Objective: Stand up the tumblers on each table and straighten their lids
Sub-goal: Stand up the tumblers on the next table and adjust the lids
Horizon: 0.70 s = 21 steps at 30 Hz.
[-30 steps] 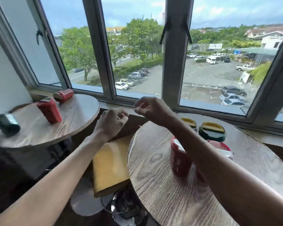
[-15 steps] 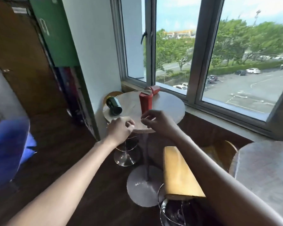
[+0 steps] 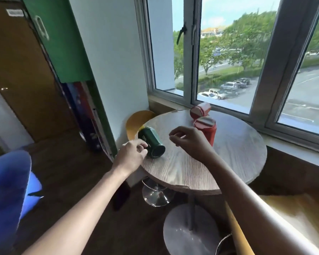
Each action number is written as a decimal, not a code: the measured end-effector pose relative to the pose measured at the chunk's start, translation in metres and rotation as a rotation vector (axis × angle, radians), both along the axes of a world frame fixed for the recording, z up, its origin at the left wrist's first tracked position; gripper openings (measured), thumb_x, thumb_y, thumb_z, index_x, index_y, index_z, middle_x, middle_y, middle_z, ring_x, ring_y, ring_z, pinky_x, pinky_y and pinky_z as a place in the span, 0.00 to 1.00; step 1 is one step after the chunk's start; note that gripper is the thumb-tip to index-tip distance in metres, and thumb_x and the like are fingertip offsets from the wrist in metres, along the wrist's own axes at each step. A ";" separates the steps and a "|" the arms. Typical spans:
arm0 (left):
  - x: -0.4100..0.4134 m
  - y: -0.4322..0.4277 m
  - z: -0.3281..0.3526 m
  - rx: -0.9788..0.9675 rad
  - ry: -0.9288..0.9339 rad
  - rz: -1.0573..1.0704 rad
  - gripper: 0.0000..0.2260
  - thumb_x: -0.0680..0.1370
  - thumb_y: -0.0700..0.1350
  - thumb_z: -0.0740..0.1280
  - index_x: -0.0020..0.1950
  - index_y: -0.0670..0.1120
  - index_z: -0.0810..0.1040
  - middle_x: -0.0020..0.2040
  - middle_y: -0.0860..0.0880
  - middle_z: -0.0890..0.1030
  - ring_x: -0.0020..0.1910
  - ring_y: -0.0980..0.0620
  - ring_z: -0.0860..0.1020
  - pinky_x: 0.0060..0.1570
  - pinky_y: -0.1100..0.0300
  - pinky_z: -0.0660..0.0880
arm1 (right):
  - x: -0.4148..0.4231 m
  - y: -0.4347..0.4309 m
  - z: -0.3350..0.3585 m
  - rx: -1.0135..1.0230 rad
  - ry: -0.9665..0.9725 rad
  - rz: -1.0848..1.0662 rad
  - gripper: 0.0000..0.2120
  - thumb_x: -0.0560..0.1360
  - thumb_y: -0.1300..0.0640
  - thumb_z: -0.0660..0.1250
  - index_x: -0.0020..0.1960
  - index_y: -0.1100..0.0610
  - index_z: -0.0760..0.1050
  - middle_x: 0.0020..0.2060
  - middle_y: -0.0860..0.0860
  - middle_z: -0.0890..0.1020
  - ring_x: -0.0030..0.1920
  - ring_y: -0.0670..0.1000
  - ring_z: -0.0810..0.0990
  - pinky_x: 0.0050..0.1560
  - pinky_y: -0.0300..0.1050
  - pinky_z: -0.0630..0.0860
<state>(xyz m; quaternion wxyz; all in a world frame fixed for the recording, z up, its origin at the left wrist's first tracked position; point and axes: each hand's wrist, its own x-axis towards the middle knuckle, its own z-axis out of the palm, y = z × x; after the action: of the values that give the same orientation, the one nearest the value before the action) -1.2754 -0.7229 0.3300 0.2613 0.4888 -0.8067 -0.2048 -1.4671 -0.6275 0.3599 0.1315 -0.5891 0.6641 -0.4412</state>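
Three tumblers sit on the round wood-grain desk (image 3: 228,153) by the window, and from what I can see none of the work here is finished. The dark green cylindrical tumbler (image 3: 151,141) lies on its side near the desk's left edge, its base turned toward me and its far end, where a bit of yellow shows, pointing away. My left hand (image 3: 131,156) is loosely curled with the fingers half closed, right at that tumbler's near side; I cannot tell whether it is touching yet. My right hand (image 3: 189,139) hovers above the middle of the desk, fingers curled and gripping nothing. Behind it the red upright tumbler (image 3: 207,131) stands toward the desk's far side, its lid looking tilted, so I judge it needs straightening. The second red tumbler (image 3: 201,109) lies toppled at the desk's far edge, closest to the window. Standing the green one looks like the step in hand; both red ones remain.
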 end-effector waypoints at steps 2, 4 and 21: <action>-0.009 -0.041 -0.001 0.017 0.002 -0.007 0.10 0.75 0.46 0.69 0.55 0.52 0.82 0.51 0.48 0.85 0.45 0.50 0.81 0.52 0.57 0.79 | -0.010 -0.029 0.008 -0.008 0.002 -0.044 0.07 0.74 0.55 0.70 0.51 0.55 0.83 0.45 0.49 0.85 0.41 0.45 0.83 0.48 0.44 0.80; -0.019 -0.079 -0.001 0.062 -0.015 0.027 0.15 0.76 0.50 0.69 0.61 0.51 0.78 0.56 0.46 0.83 0.53 0.46 0.81 0.56 0.53 0.77 | -0.020 -0.054 0.016 -0.006 0.023 -0.106 0.08 0.75 0.55 0.70 0.52 0.55 0.82 0.46 0.48 0.85 0.43 0.45 0.83 0.45 0.37 0.78; -0.092 -0.234 -0.029 0.665 -0.120 -0.307 0.31 0.64 0.65 0.75 0.55 0.44 0.75 0.47 0.44 0.81 0.47 0.44 0.81 0.53 0.44 0.81 | -0.082 -0.107 -0.008 0.295 0.042 -0.974 0.16 0.73 0.56 0.66 0.60 0.51 0.79 0.66 0.55 0.73 0.67 0.59 0.70 0.66 0.51 0.66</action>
<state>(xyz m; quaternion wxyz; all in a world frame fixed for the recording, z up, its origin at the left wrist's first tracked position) -1.3677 -0.9567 0.3009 0.0065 0.4316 -0.7738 -0.4635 -1.5492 -0.7340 0.3523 -0.0210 -0.1949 0.9194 -0.3411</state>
